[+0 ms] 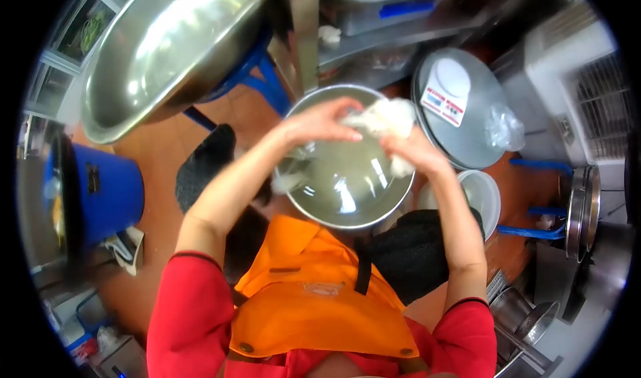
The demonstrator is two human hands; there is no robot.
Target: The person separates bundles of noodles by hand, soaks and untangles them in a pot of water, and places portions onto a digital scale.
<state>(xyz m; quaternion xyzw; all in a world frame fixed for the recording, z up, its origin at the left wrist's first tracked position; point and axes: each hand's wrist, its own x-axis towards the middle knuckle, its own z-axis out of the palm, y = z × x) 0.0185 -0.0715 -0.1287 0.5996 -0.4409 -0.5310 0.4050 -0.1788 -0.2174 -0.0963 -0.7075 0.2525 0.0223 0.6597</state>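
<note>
A wide metal bowl point(320, 178) sits between my knees, its inside shiny with light reflections. Above its far rim is a bunched white cloth-like piece point(390, 116), blurred, so its exact material is unclear. My right hand point(415, 150) is closed around it, and part of the white stuff hangs below the fingers. From the left, my left hand point(327, 121) reaches over the bowl with thumb and fingers apart. Its fingertips are beside the white piece's left edge; whether they touch it I cannot tell.
A large metal basin point(180, 38) rests tilted on a blue stool point(264, 78) at upper left. A blue bin point(110, 184) stands left. At right are a grey lid point(461, 134) carrying a white-and-red labelled item, a clear plastic bag point(504, 128) and a white tub point(486, 201).
</note>
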